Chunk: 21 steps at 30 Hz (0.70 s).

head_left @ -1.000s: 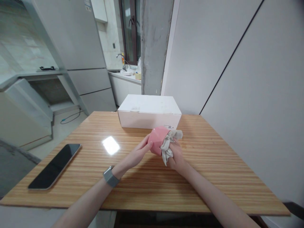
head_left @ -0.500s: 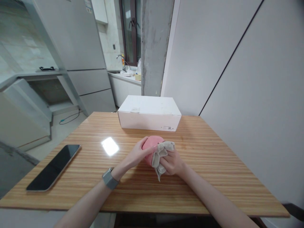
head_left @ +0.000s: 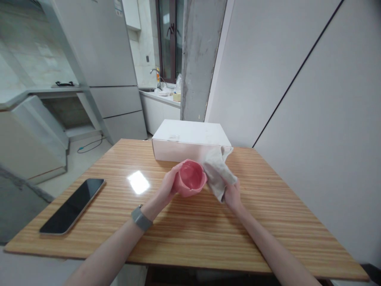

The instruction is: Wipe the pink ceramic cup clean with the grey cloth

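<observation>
1. While the left hand is holding the pink cup by its left side, the right hand is pinching a pale cloth just to the right of it.
2. The cup is sitting near the middle of the scene, apparently raised over the wooden worktop, and its mouth is tilting toward the near side, so the inside is showing.
3. The left grip is wrapping the outer wall, with the far fingers partly hidden behind the cup; how firmly they are pressing, I cannot tell.
4. The right grip is staying narrow on the cloth's near right corner, and the rest of the fabric is spreading loosely to the far left, overlapping the view of the white box. Whether its left edge is touching the cup's rim, I cannot tell.
5. Since only one hand is supporting the cup, a loosening of those fingers could be letting it slip and strike the worktop; a smooth wall, as this one looks, would be adding to that risk.
6. The slack cloth could be catching on the uneven rim, and a sharp pull from the right would then be twisting the cup out of the left grip.
7. The phone is lying well apart on the left, so a fall seems unlikely to be reaching it.
</observation>
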{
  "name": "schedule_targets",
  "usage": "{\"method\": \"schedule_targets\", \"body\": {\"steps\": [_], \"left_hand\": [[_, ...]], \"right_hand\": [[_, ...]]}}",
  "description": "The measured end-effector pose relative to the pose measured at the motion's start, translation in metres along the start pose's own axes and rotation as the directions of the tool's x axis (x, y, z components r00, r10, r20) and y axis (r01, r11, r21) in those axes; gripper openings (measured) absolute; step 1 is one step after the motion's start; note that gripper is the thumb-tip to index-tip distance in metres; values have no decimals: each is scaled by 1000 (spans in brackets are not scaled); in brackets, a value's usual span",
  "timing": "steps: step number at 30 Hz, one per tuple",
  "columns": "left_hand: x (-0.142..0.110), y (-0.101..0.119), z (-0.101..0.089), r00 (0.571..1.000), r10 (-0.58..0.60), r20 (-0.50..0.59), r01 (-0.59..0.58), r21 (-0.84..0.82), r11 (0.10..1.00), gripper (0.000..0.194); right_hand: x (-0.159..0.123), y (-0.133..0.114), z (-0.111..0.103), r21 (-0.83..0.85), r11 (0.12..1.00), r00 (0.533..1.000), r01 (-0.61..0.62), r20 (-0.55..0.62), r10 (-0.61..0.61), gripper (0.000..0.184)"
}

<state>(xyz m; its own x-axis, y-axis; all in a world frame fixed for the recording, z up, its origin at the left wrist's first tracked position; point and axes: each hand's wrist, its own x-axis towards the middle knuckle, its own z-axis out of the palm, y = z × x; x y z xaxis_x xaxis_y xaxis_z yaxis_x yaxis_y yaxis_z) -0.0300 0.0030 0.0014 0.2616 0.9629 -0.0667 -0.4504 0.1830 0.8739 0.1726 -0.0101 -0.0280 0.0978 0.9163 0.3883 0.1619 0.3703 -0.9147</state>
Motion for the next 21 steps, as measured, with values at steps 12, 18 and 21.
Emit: {"method": "schedule_targets", "body": {"steps": [12, 18, 21], "left_hand": [[1, -17, -4, 931, -324, 168, 325, 22, 946, 45], [4, -19, -1, 955, -294, 31, 292, 66, 954, 46], [5, -21, 2, 963, -261, -65, 265, 81, 961, 44]], "right_hand": [[-3, -21, 9, 307, 838, 822, -451, 509, 255, 49], [5, -15, 17, 315, 853, 873, -417, 402, 278, 50], [5, -9, 20, 260, 893, 927, -368, 181, 329, 36]]}}
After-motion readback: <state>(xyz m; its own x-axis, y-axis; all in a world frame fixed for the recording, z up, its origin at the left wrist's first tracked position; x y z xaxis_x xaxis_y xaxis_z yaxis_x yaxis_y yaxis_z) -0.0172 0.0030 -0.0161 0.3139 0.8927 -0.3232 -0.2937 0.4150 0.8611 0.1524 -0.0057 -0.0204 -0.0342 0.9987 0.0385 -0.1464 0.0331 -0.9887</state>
